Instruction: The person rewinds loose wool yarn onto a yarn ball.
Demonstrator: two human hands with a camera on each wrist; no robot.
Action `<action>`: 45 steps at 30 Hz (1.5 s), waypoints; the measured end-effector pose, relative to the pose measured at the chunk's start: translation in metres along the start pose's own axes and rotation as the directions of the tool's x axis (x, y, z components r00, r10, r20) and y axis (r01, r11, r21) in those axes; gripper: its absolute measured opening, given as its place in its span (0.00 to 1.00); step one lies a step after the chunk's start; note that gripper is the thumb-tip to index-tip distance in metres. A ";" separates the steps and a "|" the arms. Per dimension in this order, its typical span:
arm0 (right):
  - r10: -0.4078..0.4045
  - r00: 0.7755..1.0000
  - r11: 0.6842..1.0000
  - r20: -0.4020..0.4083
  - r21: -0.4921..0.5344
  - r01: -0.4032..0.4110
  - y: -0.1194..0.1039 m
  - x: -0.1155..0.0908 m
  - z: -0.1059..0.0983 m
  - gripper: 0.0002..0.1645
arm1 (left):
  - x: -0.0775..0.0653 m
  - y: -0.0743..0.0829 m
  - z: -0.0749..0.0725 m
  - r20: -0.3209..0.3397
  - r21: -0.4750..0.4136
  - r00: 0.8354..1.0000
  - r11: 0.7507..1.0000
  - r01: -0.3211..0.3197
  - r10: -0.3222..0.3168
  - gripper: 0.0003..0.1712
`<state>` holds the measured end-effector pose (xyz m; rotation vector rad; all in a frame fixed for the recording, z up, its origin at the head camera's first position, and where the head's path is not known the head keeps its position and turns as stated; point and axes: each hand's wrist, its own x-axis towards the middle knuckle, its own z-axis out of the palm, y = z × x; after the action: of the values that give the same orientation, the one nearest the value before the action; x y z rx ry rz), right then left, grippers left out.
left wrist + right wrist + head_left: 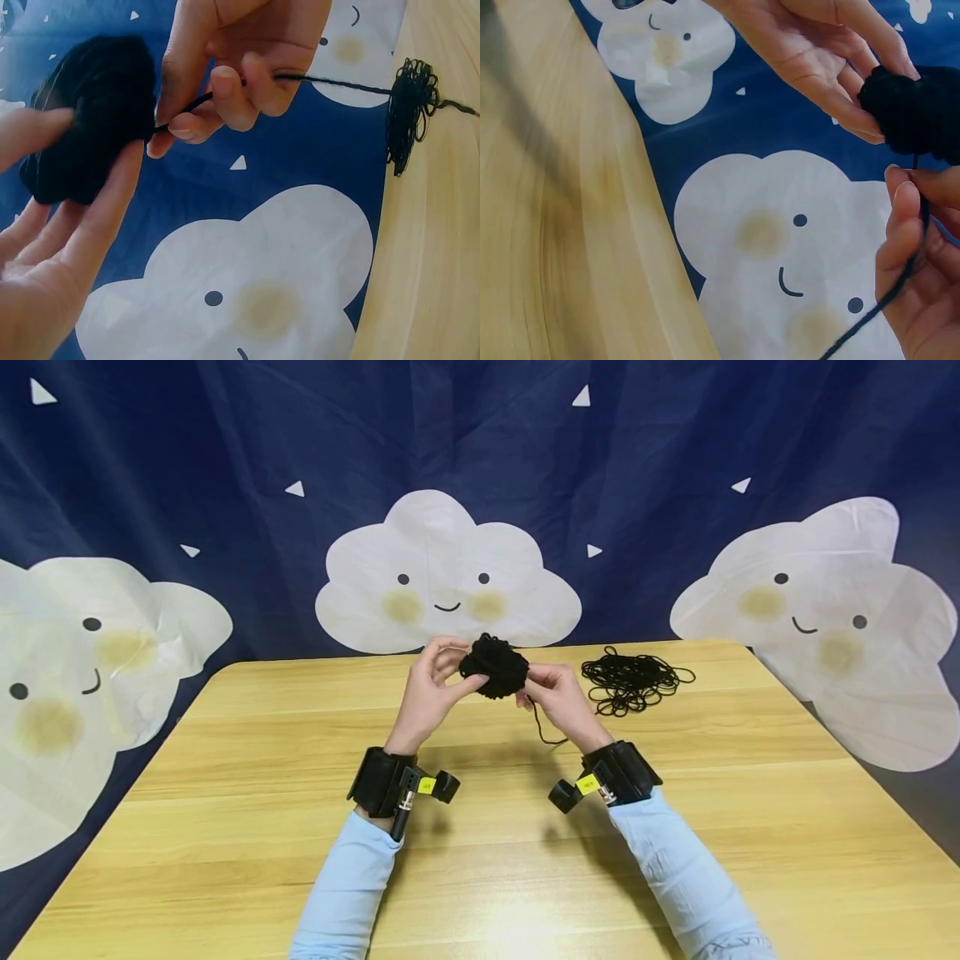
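Observation:
A ball of black yarn (495, 667) is held up above the far part of the table by my left hand (431, 685), its thumb on the near side and fingers round the far side. Close to the ball's right side, my right hand (558, 693) pinches the yarn strand (907, 274) between thumb and fingertips. In the left wrist view the strand (330, 81) runs from the ball (97, 112) through the right hand's fingers and on toward a loose heap of black yarn (411, 112) on the table.
The loose heap of looped yarn (633, 681) lies at the table's back right. Under both hands spreads the wooden table (480, 827), its far edge against a dark blue curtain (480, 435) with smiling clouds. Each wrist wears a black strap (375, 781) with a small camera.

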<state>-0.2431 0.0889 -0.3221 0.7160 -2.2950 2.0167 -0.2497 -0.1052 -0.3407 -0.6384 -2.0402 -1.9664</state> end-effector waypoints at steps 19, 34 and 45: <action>-0.073 0.974 0.963 0.214 -0.239 0.125 -0.011 -0.009 0.016 0.12 | -0.014 0.061 0.014 -0.180 0.049 0.982 0.996 0.074 -0.064 0.24; -0.108 0.981 0.969 0.161 -0.205 0.140 -0.035 -0.012 0.010 0.09 | 0.002 -0.019 -0.007 -0.061 0.063 0.997 0.997 -0.047 0.051 0.23; -0.164 0.982 0.977 0.098 -0.120 0.175 -0.039 -0.008 0.007 0.10 | -0.009 0.027 0.000 0.147 0.092 0.989 0.995 -0.034 0.020 0.26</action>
<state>-0.2206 0.0827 -0.2888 0.9716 -2.2941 1.7815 -0.2289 -0.1062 -0.3209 -0.8058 -2.1816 -1.8456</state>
